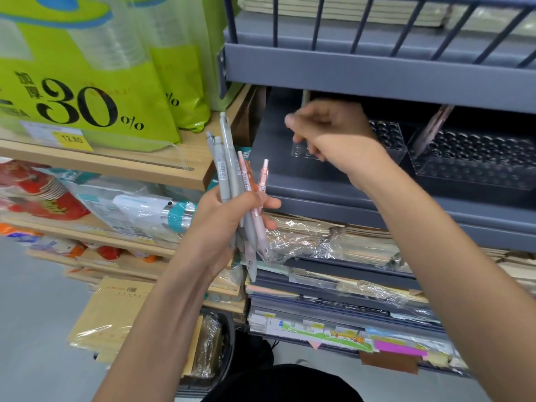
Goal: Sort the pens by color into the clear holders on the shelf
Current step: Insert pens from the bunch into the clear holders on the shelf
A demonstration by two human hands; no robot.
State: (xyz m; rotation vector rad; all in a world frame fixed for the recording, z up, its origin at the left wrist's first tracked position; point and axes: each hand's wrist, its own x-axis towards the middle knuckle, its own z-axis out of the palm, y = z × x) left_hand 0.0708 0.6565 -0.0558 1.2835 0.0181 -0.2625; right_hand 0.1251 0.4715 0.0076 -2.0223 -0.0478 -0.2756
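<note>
My left hand (229,224) grips a bunch of pens (232,169), several grey and some pink, fanned upward in front of the grey shelf. My right hand (327,126) reaches into the shelf over the left clear holder (388,137), fingers curled round a pale pen (304,98) that stands upright above the fist. A second clear holder (470,161) with many holes sits to the right, and one pinkish pen (432,126) leans in it.
A grey metal shelf (377,71) hangs just above the holders, leaving a low gap. Stacks of wrapped paper and notebooks (333,242) fill the tiers below. Green cup packs (87,82) stand on a wooden shelf at the left.
</note>
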